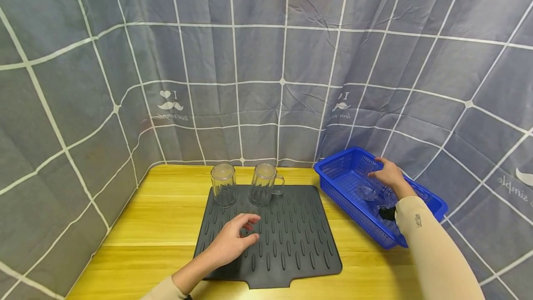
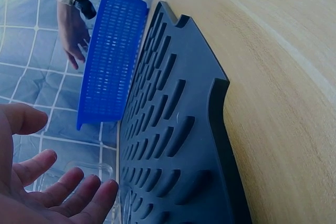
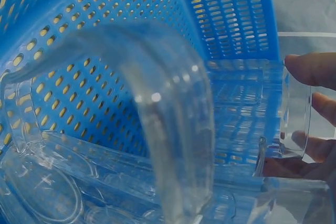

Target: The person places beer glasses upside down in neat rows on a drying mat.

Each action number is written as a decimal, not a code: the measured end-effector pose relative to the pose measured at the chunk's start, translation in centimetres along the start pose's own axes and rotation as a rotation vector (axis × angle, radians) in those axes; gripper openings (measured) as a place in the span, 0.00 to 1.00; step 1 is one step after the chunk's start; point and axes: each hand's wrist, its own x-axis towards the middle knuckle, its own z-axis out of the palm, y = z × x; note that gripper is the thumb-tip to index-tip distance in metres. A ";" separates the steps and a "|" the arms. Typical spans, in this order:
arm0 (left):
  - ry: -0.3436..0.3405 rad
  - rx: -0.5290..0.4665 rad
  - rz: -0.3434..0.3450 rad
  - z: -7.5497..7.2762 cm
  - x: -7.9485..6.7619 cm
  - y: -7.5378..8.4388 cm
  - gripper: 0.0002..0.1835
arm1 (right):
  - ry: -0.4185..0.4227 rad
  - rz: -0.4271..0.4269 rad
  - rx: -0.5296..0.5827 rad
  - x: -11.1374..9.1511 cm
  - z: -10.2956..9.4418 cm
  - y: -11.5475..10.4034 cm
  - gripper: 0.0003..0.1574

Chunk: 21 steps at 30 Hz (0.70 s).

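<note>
My right hand [image 1: 390,175] reaches into the far side of the blue basket [image 1: 350,208]. In the right wrist view its thumb and fingers [image 3: 315,72] grip the end of a clear glass mug [image 3: 241,108]. Another mug's thick handle [image 3: 173,108] fills the foreground there. My left hand [image 1: 233,240] hovers over the dark ribbed mat [image 1: 291,244], palm inward, fingers loosely bent and holding nothing. Toward the mat's back edge stand two clear glass mugs, one at the left [image 1: 225,189] and one [image 1: 262,189] whose handle points right.
More clear glassware [image 1: 367,192] lies inside the basket, which sits at an angle on the yellow wooden table [image 1: 145,216], right of the mat. A grey curtain with white lines [image 1: 258,59] hangs behind the table and along both sides.
</note>
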 end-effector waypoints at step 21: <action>-0.020 -0.021 -0.020 0.0 -0.3 0.4 0.22 | 0.006 -0.028 0.035 -0.2 -0.8 -0.9 0.41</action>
